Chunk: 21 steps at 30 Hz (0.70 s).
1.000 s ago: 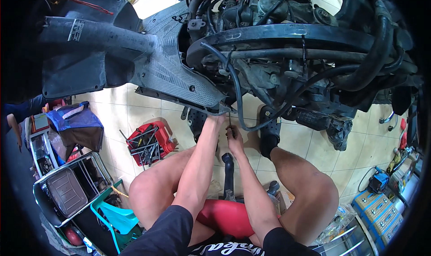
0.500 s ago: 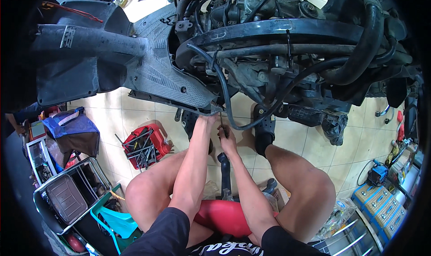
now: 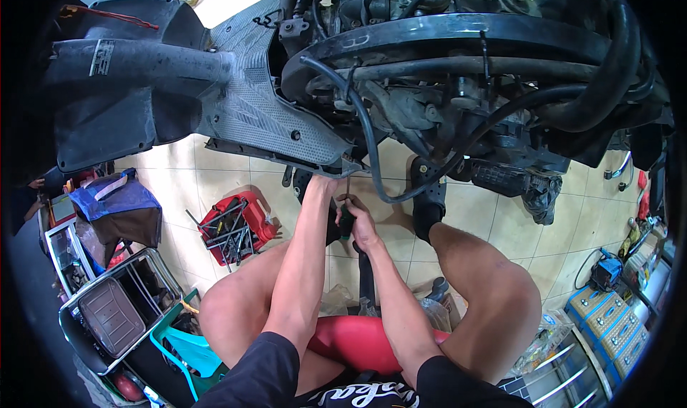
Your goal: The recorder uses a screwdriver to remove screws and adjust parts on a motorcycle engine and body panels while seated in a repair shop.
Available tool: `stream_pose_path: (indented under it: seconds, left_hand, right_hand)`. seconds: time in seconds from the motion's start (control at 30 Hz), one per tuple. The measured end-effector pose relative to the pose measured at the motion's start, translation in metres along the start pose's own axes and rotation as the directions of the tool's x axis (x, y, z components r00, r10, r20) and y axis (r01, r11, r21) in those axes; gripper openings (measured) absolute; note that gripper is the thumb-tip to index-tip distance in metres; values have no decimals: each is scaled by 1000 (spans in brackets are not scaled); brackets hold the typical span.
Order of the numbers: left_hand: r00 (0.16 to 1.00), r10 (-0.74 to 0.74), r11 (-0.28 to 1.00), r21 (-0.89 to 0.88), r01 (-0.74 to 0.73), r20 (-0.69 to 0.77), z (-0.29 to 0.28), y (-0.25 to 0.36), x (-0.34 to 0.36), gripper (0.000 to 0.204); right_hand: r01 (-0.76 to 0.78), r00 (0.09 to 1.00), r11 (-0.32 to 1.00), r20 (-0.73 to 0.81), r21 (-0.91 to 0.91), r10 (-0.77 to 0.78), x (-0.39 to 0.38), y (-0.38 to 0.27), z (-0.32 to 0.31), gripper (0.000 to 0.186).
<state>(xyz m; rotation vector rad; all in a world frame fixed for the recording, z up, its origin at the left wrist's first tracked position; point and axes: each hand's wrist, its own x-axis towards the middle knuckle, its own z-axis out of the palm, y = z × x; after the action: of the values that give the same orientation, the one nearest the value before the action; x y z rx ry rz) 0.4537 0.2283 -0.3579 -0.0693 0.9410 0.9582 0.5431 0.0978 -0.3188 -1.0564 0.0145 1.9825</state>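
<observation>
A scooter with its frame (image 3: pixel 444 32) laid bare stands before me. Its grey textured floorboard panel (image 3: pixel 268 114) juts out to the left. At the panel's lower right corner is my left hand (image 3: pixel 326 182); its fingers are hidden under the edge. My right hand (image 3: pixel 362 227) is closed round the dark green handle of a screwdriver (image 3: pixel 346 220). The thin shaft points up toward that same corner, but where its tip meets the panel is too small to make out. A loose black hose (image 3: pixel 361 132) loops down just right of the shaft.
An open red tool case (image 3: pixel 240 229) full of tools lies on the tiled floor to the left. Beyond it are a blue and brown bag (image 3: pixel 118 207) and a teal plastic piece (image 3: pixel 187 347). I sit on a red seat (image 3: pixel 354 340), a black tube (image 3: pixel 366 275) between my legs.
My right hand has turned and shifted slightly, so the screwdriver's green handle shows more plainly and lies further left. My left hand stays at the panel corner. The view has shifted a little.
</observation>
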Motion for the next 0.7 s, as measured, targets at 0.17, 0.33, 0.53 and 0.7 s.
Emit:
stream_pose_path:
  seconds: [0.17,0.33,0.53,0.7]
  left_hand:
    - [1000,-3,1000,3,3,12,1,2,4,25]
    - [1000,-7,1000,-4,7,28,3,3,6,24]
    - [999,-8,1000,-6,8,37,3,4,3,23]
    - [999,-11,1000,3,11,35,3,5,5,22]
  right_hand:
    - [-21,995,997,95,69,15,2,-9,-8,34]
    - [-99,983,957,174,274,52,-5,-5,5,53]
    - [-3,947,919,-296,-393,-124,-11,24,18,35]
    - [-127,898,903,-435,-410,-71,-5,32,16,32]
